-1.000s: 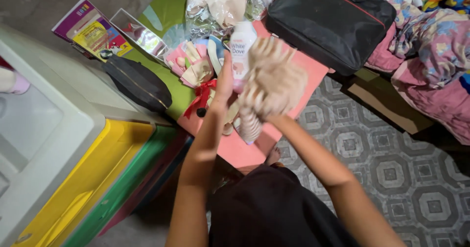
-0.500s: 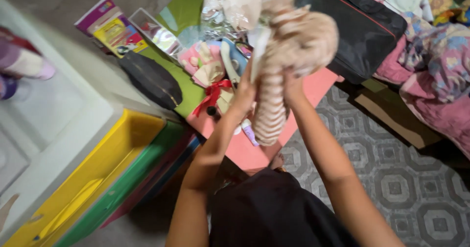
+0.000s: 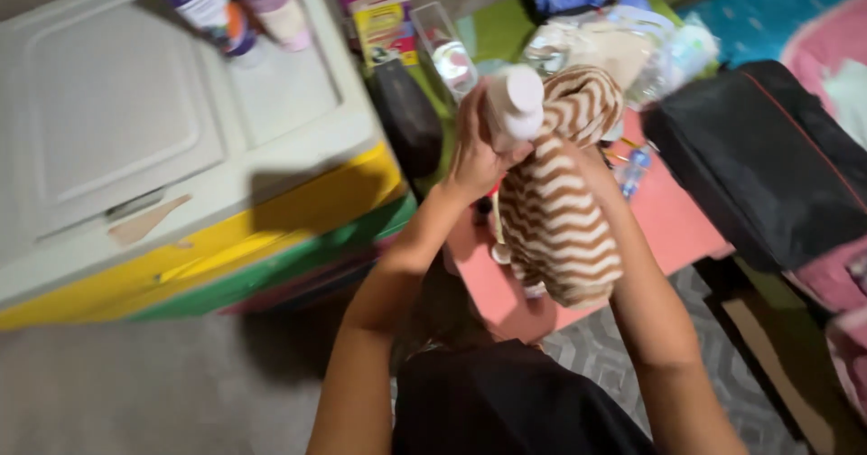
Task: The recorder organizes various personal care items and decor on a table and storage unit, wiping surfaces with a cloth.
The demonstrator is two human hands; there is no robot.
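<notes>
The left hand is closed around a white plastic bottle, holding it raised in front of the chest with its cap end toward the camera. A brown-and-cream zigzag-striped cloth is pressed against the bottle's right side and hangs down from it — the right hand is buried under the cloth, so its grip cannot be told; only the right forearm shows below. Beneath the hands lies a pink mat scattered with small items. To the left stands a plastic drawer cabinet with a grey-white top and yellow and green fronts — two bottles stand on it. A black bag lies to the right.
</notes>
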